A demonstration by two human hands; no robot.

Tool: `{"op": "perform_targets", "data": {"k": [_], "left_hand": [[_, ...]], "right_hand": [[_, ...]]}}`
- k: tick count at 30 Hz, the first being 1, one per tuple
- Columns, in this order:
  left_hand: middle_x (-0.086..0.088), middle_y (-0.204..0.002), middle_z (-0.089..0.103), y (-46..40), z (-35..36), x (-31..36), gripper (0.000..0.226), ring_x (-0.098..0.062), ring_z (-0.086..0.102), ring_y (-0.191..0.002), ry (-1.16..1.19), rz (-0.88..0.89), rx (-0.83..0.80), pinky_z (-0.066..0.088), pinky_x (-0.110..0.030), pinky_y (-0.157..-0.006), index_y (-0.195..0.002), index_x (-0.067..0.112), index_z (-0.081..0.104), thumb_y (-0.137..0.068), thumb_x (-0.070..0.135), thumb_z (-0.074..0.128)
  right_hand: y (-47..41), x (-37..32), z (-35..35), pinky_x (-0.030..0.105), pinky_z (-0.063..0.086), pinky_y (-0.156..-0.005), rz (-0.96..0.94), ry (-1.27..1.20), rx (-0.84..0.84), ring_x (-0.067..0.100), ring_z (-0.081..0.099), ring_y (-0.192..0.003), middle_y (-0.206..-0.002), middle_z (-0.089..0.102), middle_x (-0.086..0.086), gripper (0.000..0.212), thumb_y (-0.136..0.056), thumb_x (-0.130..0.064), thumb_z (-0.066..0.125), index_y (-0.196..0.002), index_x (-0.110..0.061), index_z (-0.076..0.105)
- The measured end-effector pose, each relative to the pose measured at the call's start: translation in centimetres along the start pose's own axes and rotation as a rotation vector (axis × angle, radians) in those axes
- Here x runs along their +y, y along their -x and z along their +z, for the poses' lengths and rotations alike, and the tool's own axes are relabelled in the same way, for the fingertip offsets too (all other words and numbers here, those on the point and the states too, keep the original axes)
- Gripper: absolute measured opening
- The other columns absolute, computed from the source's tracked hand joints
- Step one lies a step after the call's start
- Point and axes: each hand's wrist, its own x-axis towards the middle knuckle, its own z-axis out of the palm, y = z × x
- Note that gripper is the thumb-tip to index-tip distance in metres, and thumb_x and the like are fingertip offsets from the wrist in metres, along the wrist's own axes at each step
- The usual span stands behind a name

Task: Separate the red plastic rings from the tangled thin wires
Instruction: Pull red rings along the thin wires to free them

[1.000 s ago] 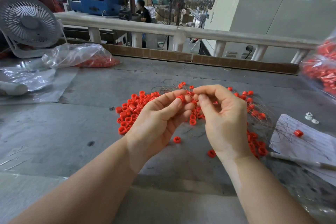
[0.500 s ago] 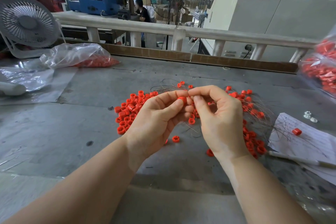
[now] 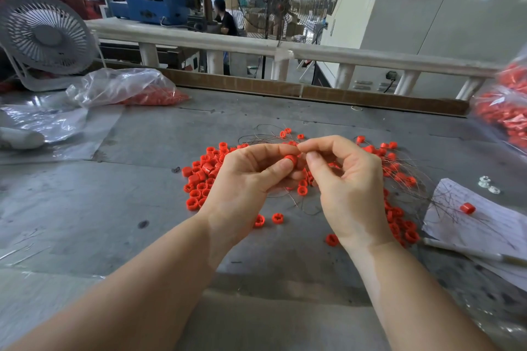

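Red ring [image 3: 291,159] in left hand [image 3: 251,179]

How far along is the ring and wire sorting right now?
Partly done. A wire-free pile of red rings lies left of the hands. The left hand holds one ring while the right hand pinches at it, apparently on a wire. Many rings remain in the tangled wires on the right.

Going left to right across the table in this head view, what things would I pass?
White fan → clear bag of red rings → loose ring pile → left hand → right hand → paper sheet.
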Motion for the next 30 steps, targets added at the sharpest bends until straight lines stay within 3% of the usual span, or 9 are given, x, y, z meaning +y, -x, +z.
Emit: {"op": "perform_targets", "data": {"k": [4, 11, 15, 23, 30], "left_hand": [[0.0, -0.07, 0.069, 0.09, -0.08, 0.07, 0.019, -0.012, 0.065, -0.067, -0.084, 0.01, 0.008, 0.058, -0.032, -0.076, -0.092, 0.008, 0.068, -0.087, -0.004, 0.054], [-0.006, -0.077, 0.073, 0.13, 0.01, -0.03, 0.018, -0.015, 0.069, -0.072, -0.094, 0.044, 0.018, 0.057, -0.022, -0.068, -0.094, 0.007, 0.069, -0.085, -0.003, 0.057], [0.0, -0.078, 0.074, 0.26, 0.12, 0.0, 0.019, -0.011, 0.07, -0.071, -0.142, 0.099, 0.027, 0.053, -0.016, -0.064, -0.095, 0.007, 0.068, -0.083, -0.005, 0.059], [0.001, -0.073, 0.073, 0.54, 0.37, 0.49, 0.029, -0.013, 0.07, -0.071, -0.281, 0.18, 0.058, 0.058, -0.033, -0.072, -0.093, 0.014, 0.064, -0.076, -0.01, 0.067], [0.007, -0.07, 0.072, 0.57, 0.47, 0.6, 0.029, -0.006, 0.069, -0.069, -0.267, 0.179, 0.058, 0.058, -0.027, -0.068, -0.088, 0.01, 0.061, -0.073, -0.014, 0.067]], "right_hand": [[0.06, -0.02, -0.01, 0.002, 0.04, -0.057, -0.011, 0.017, 0.005, -0.01, 0.06, -0.06, -0.067, 0.064, -0.016, 0.024, -0.085, 0.01, 0.056, -0.078, -0.011, 0.067], [-0.05, 0.25, -0.05, 0.005, 0.043, -0.061, 0.015, 0.003, 0.008, -0.005, 0.062, -0.066, -0.072, 0.067, -0.011, 0.022, -0.085, 0.007, 0.058, -0.08, -0.012, 0.068], [-0.21, 0.59, -0.08, 0.011, 0.047, -0.059, 0.127, -0.125, -0.028, 0.001, 0.063, -0.065, -0.072, 0.068, -0.003, 0.019, -0.085, 0.005, 0.059, -0.083, -0.011, 0.068], [-0.36, 0.93, -0.31, 0.015, 0.046, -0.058, 0.292, -0.244, -0.057, 0.006, 0.06, -0.066, -0.07, 0.069, -0.003, 0.023, -0.085, 0.0, 0.061, -0.075, -0.019, 0.071], [-0.44, 0.72, -0.28, 0.018, 0.047, -0.058, 0.368, -0.344, -0.074, 0.007, 0.06, -0.064, -0.069, 0.069, -0.002, 0.024, -0.086, 0.0, 0.058, -0.074, -0.016, 0.071]]}}
